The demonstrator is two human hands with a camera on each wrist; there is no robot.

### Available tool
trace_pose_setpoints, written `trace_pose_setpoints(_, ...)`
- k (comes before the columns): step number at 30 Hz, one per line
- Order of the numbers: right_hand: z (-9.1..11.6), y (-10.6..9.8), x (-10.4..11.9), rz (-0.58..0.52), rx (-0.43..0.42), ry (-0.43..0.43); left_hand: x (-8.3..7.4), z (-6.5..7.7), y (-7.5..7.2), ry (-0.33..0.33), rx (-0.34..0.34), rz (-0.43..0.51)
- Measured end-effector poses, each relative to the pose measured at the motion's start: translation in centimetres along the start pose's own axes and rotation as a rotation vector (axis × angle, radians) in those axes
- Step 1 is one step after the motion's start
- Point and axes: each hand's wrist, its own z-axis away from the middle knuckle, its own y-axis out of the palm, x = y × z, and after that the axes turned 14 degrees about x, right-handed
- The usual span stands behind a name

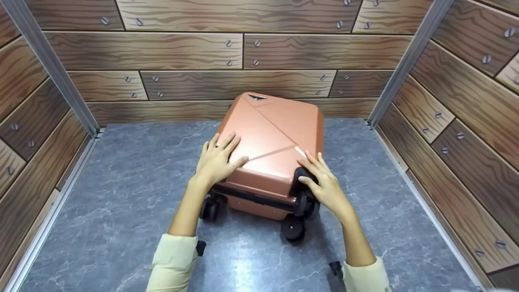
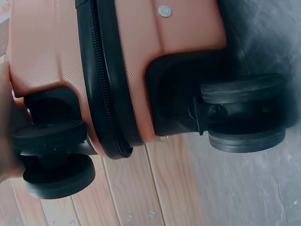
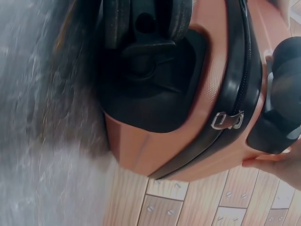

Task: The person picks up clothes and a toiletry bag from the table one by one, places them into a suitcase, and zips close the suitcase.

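Observation:
A rose-gold hard-shell suitcase [image 1: 271,129] lies on its broad side on the floor, its wheel end facing me. My left hand [image 1: 219,160] rests on the near left part of its upper face, fingers spread. At the near right corner, my right hand [image 1: 324,184] lays its fingers on the shell's edge, the thumb beside a black wheel housing [image 1: 298,180]. Black double wheels [image 2: 247,115] and a dark zipper band [image 2: 103,80] show in the left wrist view. A metal zipper pull [image 3: 227,120] hangs on the band in the right wrist view.
Grey marbled flooring [image 1: 134,182] surrounds the suitcase. Wood-plank-patterned walls [image 1: 182,50] stand behind and on both sides, with metal corner posts [image 1: 413,61] between them. The suitcase's far end lies close to the back wall.

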Motion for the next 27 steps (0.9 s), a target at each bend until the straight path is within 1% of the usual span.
trace_pose_setpoints(5, -0.6, -0.3, -1.1, -0.058, 0.007, -0.085, -0.7, 0.9, 0.2, -0.061, -0.025, -0.001)
trace_pose_setpoints(11, -1.5, -0.5, -2.6, -0.15, 0.013, -0.188, -2.0, 1.6, 0.5, -0.164, -0.02, -0.016)
trace_pose_setpoints(15, -2.1, -0.8, -2.7, -0.214, 0.004, -0.244, -2.8, 2.1, 0.6, -0.215, -0.049, -0.032)
trace_pose_setpoints(18, -2.5, -1.3, -1.8, -0.239, 0.03, -0.259, -3.2, 2.5, 0.7, -0.252, -0.071, -0.049)
trace_pose_setpoints(21, -2.7, -1.8, -1.1, -0.252, 0.064, -0.248, -3.4, 2.8, 0.8, -0.279, -0.085, -0.056)
trace_pose_setpoints(27, -3.2, -2.2, -1.2, -0.273, 0.072, -0.242, -3.6, 2.7, 0.8, -0.294, -0.099, -0.05)
